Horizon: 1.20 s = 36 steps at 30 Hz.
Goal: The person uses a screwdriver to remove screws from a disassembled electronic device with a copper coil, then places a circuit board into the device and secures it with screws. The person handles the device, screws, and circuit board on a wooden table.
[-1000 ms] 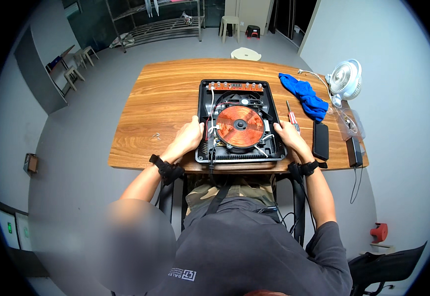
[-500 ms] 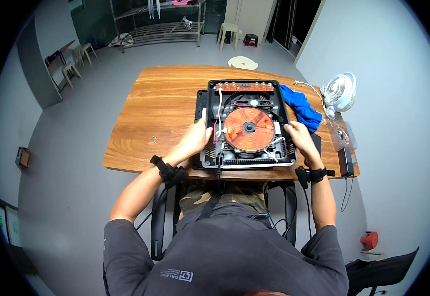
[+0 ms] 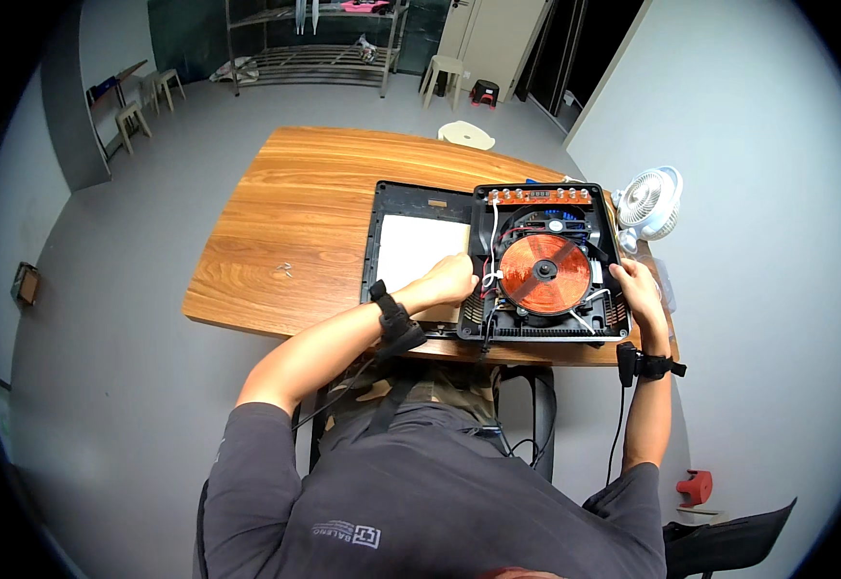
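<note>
An opened induction cooker base (image 3: 479,317) is tilted or raised over the right part of the table. Its round copper coil (image 3: 522,261) faces up, with an orange circuit board (image 3: 515,196) along the far edge and loose wires around the coil. My left hand (image 3: 451,280) is closed on the base's left side, its fingertips partly hidden. At the right edge, my right hand (image 3: 639,288) grips the base with the thumb on top. A black-framed cover panel (image 3: 419,243) with a pale inner sheet lies flat to the left, partly beneath the base.
Several small metal pieces, perhaps screws, (image 3: 283,270) lie on the left of the wooden table (image 3: 285,207). A white fan (image 3: 650,201) stands at the table's right side. Beyond the far edge is a pale stool (image 3: 466,135); a metal rack (image 3: 314,72) stands farther back.
Both hands have moved the cooker base to the right. More of the cover panel and its pale sheet now shows, while the blue cloth is mostly hidden behind the base.
</note>
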Tool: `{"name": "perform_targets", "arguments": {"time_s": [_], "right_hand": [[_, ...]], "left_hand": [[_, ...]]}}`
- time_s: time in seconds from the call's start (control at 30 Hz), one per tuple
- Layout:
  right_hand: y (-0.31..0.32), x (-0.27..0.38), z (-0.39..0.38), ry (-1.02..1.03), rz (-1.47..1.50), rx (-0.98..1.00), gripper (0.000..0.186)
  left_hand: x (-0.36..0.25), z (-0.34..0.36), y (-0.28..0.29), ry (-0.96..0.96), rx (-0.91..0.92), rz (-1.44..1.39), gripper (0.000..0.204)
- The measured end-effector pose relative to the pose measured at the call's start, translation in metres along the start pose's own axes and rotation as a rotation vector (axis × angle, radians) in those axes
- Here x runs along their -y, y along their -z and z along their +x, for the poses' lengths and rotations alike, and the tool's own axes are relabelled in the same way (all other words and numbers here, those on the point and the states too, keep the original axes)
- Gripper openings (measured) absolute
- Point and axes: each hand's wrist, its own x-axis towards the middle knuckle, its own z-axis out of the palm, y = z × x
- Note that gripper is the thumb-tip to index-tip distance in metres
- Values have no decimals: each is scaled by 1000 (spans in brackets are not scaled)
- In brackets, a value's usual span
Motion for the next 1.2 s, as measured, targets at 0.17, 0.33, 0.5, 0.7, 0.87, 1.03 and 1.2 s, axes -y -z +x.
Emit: {"name": "perform_targets", "arguments": {"time_s": [0.17,0.33,0.5,0.7,0.87,1.03,1.2], "right_hand": [[16,0,2,-25,-66,-14,26],[25,14,8,-32,-190,-11,25],[26,10,17,5,-217,-67,29],[30,27,27,56,-321,-81,31],[27,61,34,85,-341,-56,31],[17,97,33,179,-409,-55,32],[15,114,39,183,-503,-25,32]], "left_hand": [[-5,20,-16,-29,47,-81,41],[1,39,-37,-56,167,-111,44],[0,48,-43,14,258,-164,37],[7,61,-57,-16,269,-238,21],[-2,58,-57,45,305,-279,23],[-11,50,-62,-130,36,240,32],[-26,40,-52,-27,85,265,34]]}}
